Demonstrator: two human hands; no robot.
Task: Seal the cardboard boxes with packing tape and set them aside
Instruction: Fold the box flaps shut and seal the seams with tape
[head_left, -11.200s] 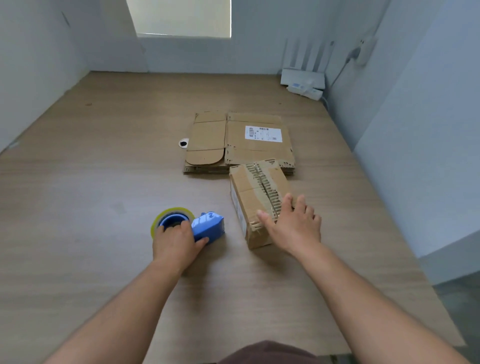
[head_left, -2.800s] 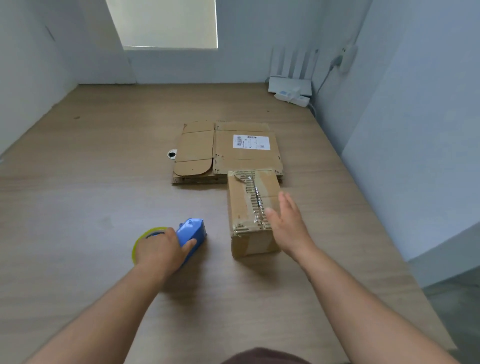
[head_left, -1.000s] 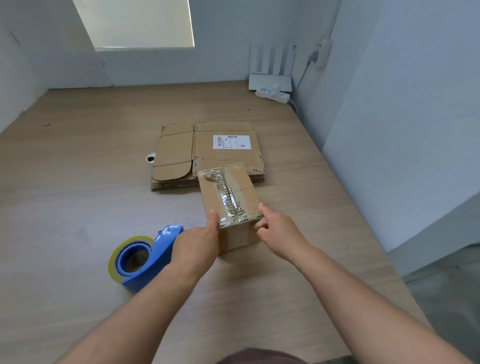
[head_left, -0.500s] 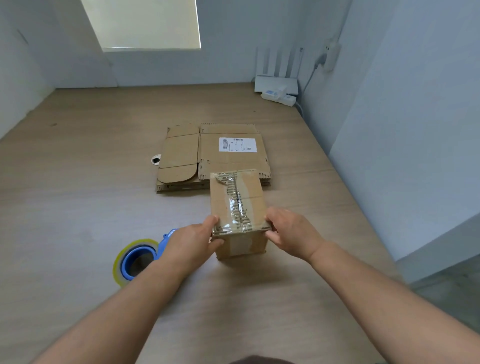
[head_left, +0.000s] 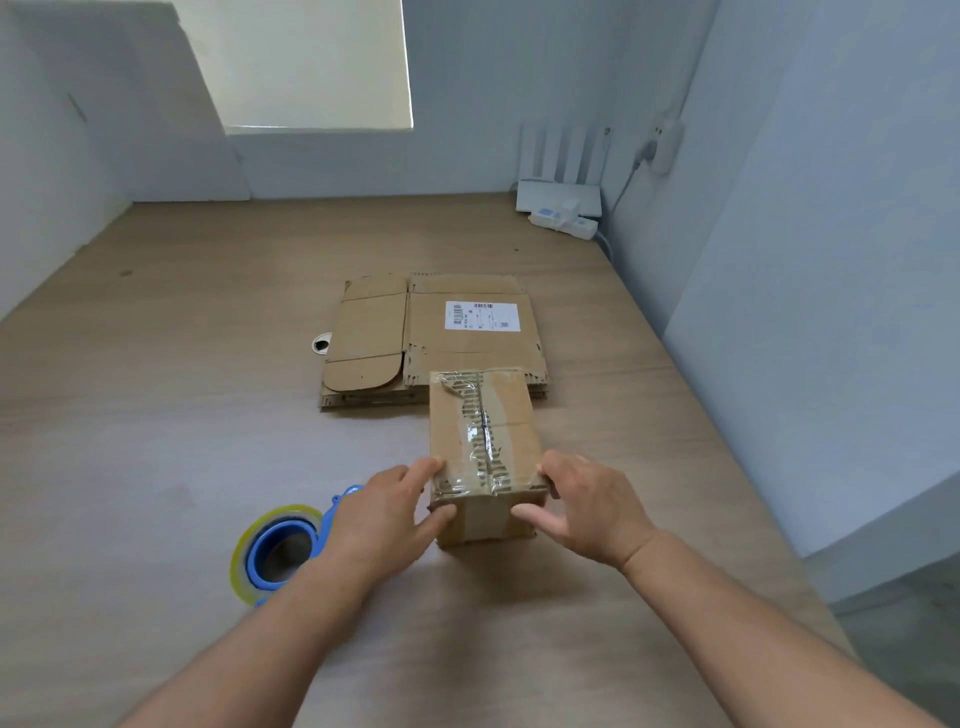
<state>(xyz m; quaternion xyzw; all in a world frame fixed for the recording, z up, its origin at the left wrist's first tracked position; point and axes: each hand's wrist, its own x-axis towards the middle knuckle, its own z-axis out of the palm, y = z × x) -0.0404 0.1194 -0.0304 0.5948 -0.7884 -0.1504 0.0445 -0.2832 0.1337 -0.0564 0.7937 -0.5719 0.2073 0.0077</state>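
Blue tape dispenser (head_left: 275, 551) lay on wooden table (head_left: 156, 415), just left of left hand (head_left: 387, 512); left hand and right hand (head_left: 587, 506) gripped near corners of taped cardboard box (head_left: 483, 436), thumbs on its front face; box sat between them; flattened cardboard boxes (head_left: 467, 332) just behind; router (head_left: 561, 195) at far corner.

White router (head_left: 558, 196) beside power strip (head_left: 565, 223)

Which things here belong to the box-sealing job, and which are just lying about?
Job: taped box, gripped at its near end by the left hand and right hand; tape dispenser; flattened cardboard behind it.
Lying about: router and power strip in the far corner; wall plug; round table fitting.
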